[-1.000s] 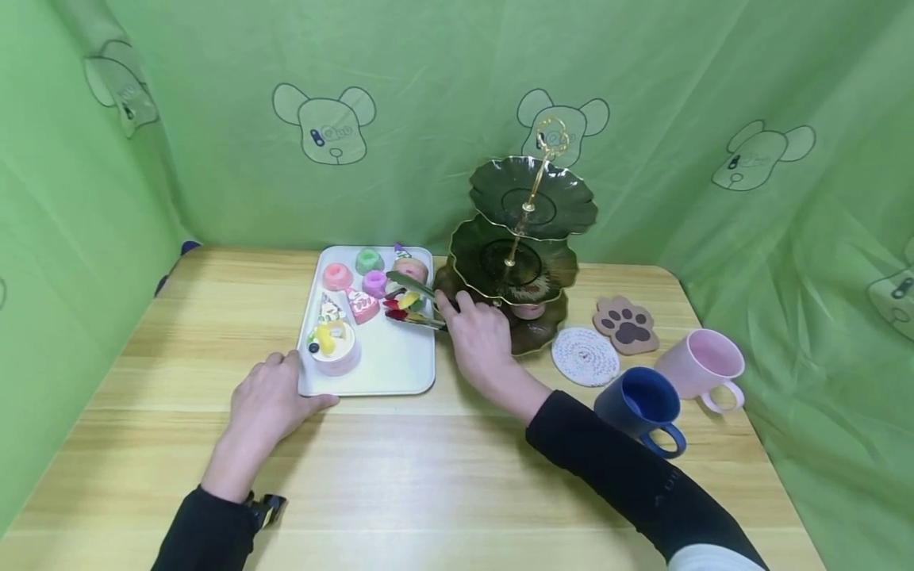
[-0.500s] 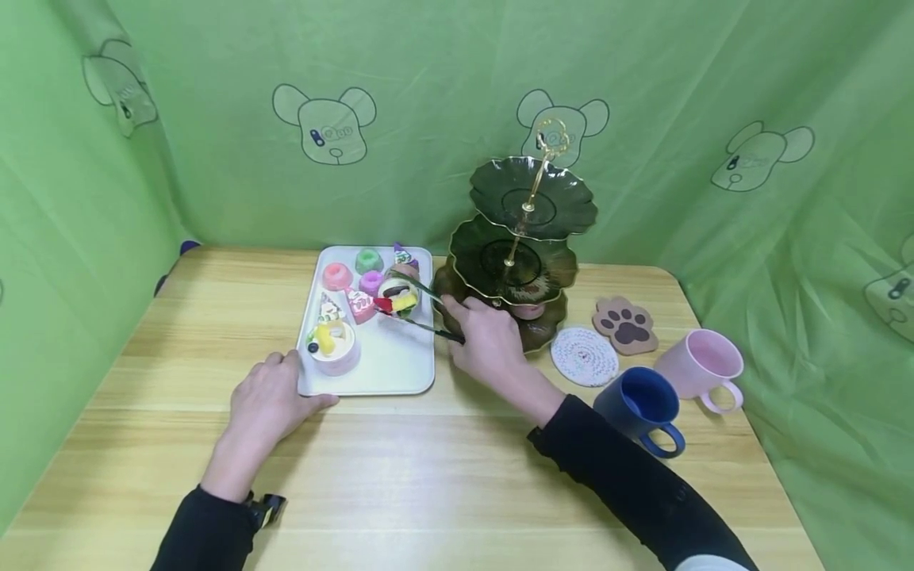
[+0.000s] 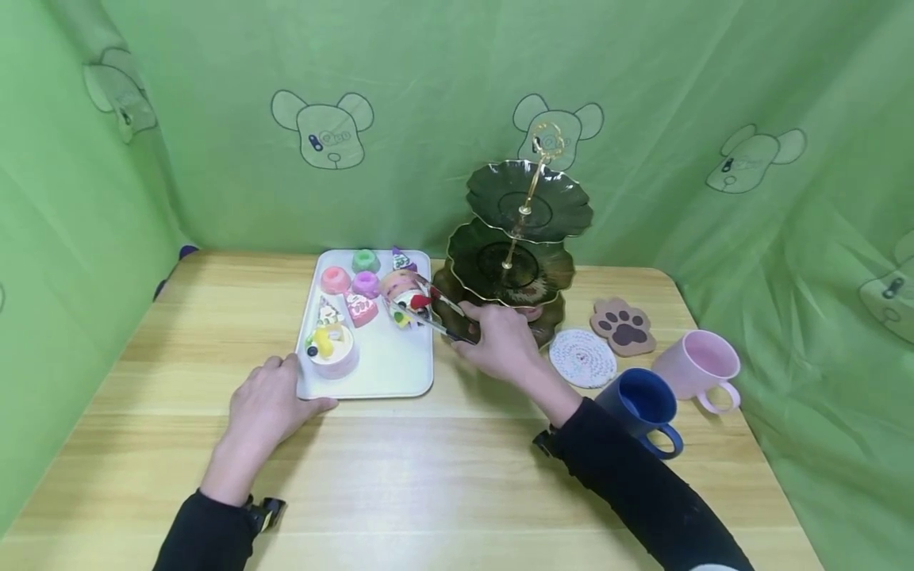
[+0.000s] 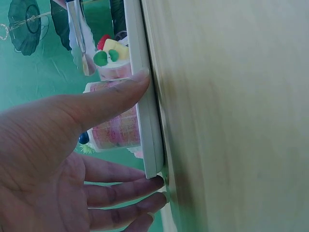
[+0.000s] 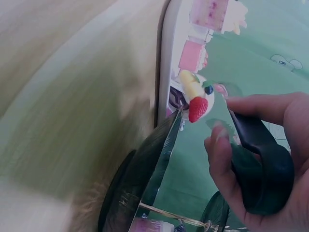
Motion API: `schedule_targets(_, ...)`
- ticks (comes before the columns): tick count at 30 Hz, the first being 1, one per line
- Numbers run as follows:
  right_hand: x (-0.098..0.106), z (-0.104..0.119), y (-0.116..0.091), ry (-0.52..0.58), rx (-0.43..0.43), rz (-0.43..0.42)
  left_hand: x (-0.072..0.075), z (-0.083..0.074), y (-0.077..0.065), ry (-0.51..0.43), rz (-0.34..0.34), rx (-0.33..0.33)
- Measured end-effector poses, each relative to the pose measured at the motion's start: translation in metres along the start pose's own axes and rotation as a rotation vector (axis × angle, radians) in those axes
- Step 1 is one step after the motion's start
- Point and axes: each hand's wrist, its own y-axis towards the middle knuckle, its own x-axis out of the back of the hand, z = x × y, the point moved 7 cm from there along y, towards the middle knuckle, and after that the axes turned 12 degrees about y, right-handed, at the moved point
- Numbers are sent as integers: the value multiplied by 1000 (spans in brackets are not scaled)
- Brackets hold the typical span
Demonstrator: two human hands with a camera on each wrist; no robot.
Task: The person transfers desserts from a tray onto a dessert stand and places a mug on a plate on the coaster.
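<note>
My left hand (image 3: 267, 403) holds the near left corner of the white tray (image 3: 385, 379), thumb against the front rim and fingers by the left side. My right hand (image 3: 503, 339) grips a pair of tongs (image 3: 448, 303) by its black handle (image 5: 251, 135). The tongs' arms are spread on either side of a small pink fruit-topped cake (image 3: 400, 282) on the tray. This cake lies tipped, its strawberry (image 5: 198, 109) and cream top facing the front right. Whether both tips touch it, I cannot tell.
The tray also bears a round fruit cake (image 3: 334, 357), cake slices (image 3: 361, 309) and ring-shaped sweets (image 3: 336, 279). Right of it stands a three-tier dark stand (image 3: 524, 274). Farther right are a white coaster (image 3: 582, 358), paw coaster (image 3: 623, 327), blue mug (image 3: 639, 404) and pink mug (image 3: 696, 365).
My right hand has moved slightly right and toward me. The tongs' arms have shifted, and the tipped cake has turned, its fruit now facing right. The left hand has stayed put.
</note>
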Motion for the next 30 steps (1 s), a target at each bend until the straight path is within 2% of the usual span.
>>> schedule_targets(9, -21, 13, -15, -122, 56, -39, 2, -1, 0, 9, -3, 2)
schedule_targets(16, -39, 20, -23, -205, 13, -58, 2, -4, 1, -1, 10, -3)
schedule_targets(23, -56, 27, -17, -247, -47, -78, 1, -4, 0, 5, 7, -2)
schedule_targets(30, -64, 34, -6, -254, -47, -101, -1, -2, 0, 0, 10, 5)
